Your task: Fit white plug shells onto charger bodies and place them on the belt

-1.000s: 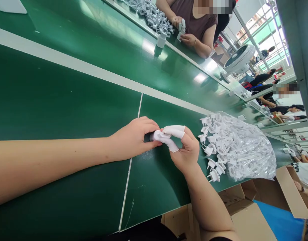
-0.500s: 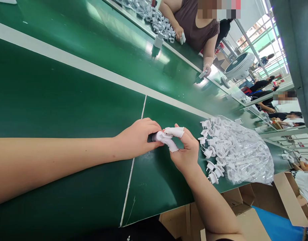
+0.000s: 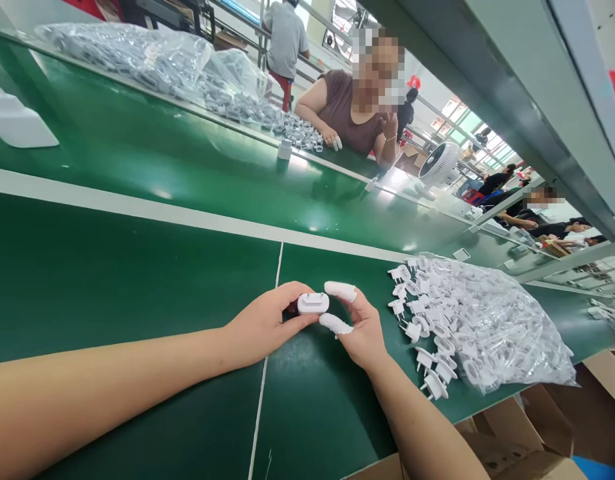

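Note:
A white oval charger plug, with two small pins showing on its face, is pinched between the thumb and fingers of my left hand. Just to its right is my right hand, thumb and forefinger spread apart with white finger covers on both. The covered thumb tip comes close to the plug's lower right edge; whether it touches, I cannot tell. To the right of that hand, several loose white plug heads lie on the green table.
A clear plastic bag of white plug heads spills onto the table at right. Cardboard boxes stand below the edge. Across the green belt, a co-worker sits beside another pile. One white housing lies far left, another mid-belt.
My view has tilted upward. My right thumb and forefinger have come off the plug and spread apart, while my left hand keeps hold of it. The co-worker has raised one hand.

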`<state>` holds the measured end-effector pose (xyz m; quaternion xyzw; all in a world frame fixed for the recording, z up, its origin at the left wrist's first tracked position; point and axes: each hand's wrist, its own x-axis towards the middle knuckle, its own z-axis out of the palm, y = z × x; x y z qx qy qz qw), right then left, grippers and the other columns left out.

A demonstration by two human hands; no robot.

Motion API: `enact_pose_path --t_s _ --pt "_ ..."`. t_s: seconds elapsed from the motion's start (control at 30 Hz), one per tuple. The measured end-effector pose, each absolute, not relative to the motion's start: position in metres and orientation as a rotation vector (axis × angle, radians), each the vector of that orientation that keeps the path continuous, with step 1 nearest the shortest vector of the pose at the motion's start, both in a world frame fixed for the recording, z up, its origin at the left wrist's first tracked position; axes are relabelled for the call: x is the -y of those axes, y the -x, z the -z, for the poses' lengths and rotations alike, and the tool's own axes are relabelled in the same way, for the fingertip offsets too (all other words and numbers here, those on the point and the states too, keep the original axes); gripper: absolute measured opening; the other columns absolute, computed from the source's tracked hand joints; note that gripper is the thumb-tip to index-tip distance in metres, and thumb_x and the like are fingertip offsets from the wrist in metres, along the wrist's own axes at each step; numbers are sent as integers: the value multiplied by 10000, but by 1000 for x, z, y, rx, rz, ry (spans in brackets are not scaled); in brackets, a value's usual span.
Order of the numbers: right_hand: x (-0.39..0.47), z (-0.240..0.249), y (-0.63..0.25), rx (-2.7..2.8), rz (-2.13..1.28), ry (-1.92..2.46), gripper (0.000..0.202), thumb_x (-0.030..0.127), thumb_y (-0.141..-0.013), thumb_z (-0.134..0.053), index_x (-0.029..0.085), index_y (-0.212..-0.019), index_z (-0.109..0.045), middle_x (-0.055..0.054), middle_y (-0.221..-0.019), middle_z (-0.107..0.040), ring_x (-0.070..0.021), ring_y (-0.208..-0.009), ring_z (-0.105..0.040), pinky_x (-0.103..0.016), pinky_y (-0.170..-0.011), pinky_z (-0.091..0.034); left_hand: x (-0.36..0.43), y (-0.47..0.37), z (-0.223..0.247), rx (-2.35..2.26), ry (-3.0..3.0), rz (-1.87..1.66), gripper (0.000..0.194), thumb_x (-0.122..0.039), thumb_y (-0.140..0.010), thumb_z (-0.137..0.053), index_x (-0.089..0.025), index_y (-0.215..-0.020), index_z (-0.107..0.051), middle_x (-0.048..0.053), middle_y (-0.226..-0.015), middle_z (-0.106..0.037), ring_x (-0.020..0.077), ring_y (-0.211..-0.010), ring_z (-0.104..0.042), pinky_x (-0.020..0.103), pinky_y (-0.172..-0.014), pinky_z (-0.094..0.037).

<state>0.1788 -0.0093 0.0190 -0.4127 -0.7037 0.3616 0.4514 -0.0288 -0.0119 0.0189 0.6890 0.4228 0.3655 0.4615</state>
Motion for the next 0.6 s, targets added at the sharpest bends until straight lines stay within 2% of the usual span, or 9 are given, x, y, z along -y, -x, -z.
enact_pose_path --t_s 0.1,0.23,0.37,0.47,0.6 --pt "9 -24 -181 1836 -873 990 295 292 -845 -797 272 -1130 -726 -43 -1055 -754 -202 -972 -727 -390 -927 -609 13 32 -19 -1003 -1654 -914 301 -451 -914 -638 -222 -1105 -681 56 -1068 -692 232 -941 -619 360 -825 -509" --pt "12 -30 -180 1874 -711 942 288 210 -885 -742 278 -1163 -717 -40 -1035 -747 -184 -939 -725 -342 -852 -615 11 39 -19 -782 -1537 -926 334 -357 -905 -618 -214 -1205 -655 64 -1107 -661 207 -911 -579 340 -845 -494" --pt "14 -34 -180 1906 -519 883 306 147 -908 -696 281 -1182 -706 -44 -1056 -744 -170 -935 -716 -313 -829 -611 9 41 -20 -686 -1316 -845 362 -423 -1007 -469 -247 -1267 -650 46 -1123 -637 193 -926 -562 341 -925 -467" --pt "13 -34 -179 1921 -428 852 318 131 -910 -693 274 -1194 -694 -49 -1056 -742 -171 -933 -716 -302 -814 -614 10 39 -19 -734 -1280 -816 396 -480 -1032 -443 -260 -1292 -645 36 -1070 -647 194 -909 -566 349 -947 -444" --pt "13 -33 -178 1928 -389 845 327 152 -910 -711 276 -1211 -678 -53 -1056 -732 -176 -942 -713 -309 -822 -615 11 35 -22 -714 -1223 -853 406 -489 -1031 -457 -224 -1258 -666 44 -990 -667 201 -892 -574 344 -924 -453"
